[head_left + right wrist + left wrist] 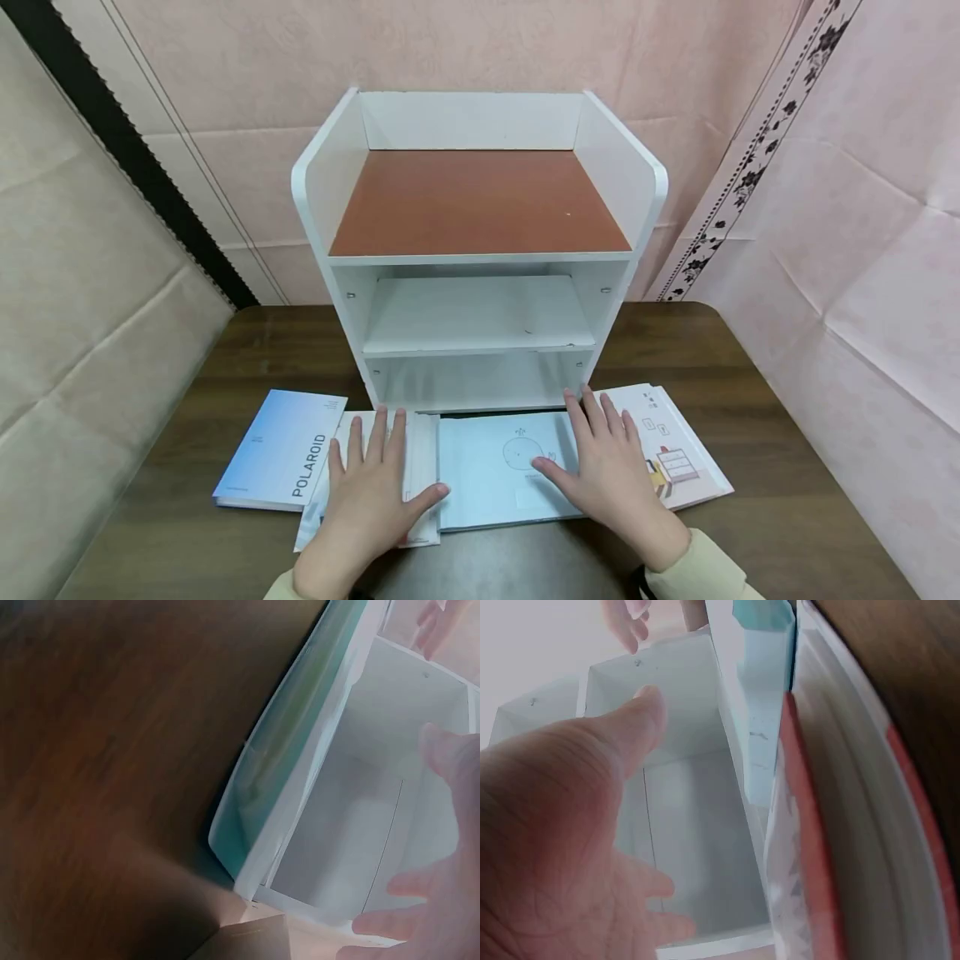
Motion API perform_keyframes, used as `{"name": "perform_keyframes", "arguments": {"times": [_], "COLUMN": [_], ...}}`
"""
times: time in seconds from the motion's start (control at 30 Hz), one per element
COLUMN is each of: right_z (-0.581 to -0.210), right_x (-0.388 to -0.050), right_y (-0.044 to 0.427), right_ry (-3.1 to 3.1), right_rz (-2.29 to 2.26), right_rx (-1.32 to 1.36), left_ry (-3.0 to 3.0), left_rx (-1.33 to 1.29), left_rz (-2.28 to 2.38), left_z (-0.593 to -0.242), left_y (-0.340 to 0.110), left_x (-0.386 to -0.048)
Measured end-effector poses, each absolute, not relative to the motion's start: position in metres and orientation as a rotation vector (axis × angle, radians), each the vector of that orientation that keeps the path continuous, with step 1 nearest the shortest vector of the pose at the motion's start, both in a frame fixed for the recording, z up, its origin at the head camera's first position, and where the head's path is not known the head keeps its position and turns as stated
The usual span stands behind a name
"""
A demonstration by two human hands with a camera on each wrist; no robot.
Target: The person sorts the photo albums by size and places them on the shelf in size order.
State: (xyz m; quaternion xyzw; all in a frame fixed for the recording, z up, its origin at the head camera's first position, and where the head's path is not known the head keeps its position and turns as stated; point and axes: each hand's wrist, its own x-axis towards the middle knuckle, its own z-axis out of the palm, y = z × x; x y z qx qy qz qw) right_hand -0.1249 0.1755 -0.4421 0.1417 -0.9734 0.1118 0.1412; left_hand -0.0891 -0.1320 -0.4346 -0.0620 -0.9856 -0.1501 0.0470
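My left hand (371, 487) lies spread, fingers straight, over a white book (422, 467); in the left wrist view a book with red cover edges (810, 825) shows close beside it. To its left is a blue book (281, 446) marked POLAROID. My right hand (607, 467) is spread too, above the boundary between a light blue book (480, 475) with a circle on its cover and a white illustrated book (686, 454). Neither hand grips anything. Whether the palms press on the covers cannot be told. Partly hidden under the hands, the books lie flat and overlap.
A white shelf unit (480, 350) stands behind the books, with a brown top board (480, 200) between raised sides. The books lie on a dark wooden table (757, 517) right before its base. Pale cloth (847, 208) hangs around the table.
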Motion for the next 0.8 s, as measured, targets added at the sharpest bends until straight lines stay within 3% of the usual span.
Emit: {"name": "perform_keyframes", "arguments": {"times": [0.5,0.8], "right_z": [-0.441,-0.448], "right_x": [-0.117,-0.112], "right_y": [0.175,0.170], "right_ry": [-2.785,-2.861], "right_rz": [1.024,1.134], "right_rx": [0.180,0.083], "left_ry": [-2.900,-2.856], "left_rx": [-0.126,-0.136], "left_rz": [-1.133,-1.424], "left_z": [-0.442,-0.448], "left_y": [-0.116,-0.103], "left_x": [-0.086,-0.084]}}
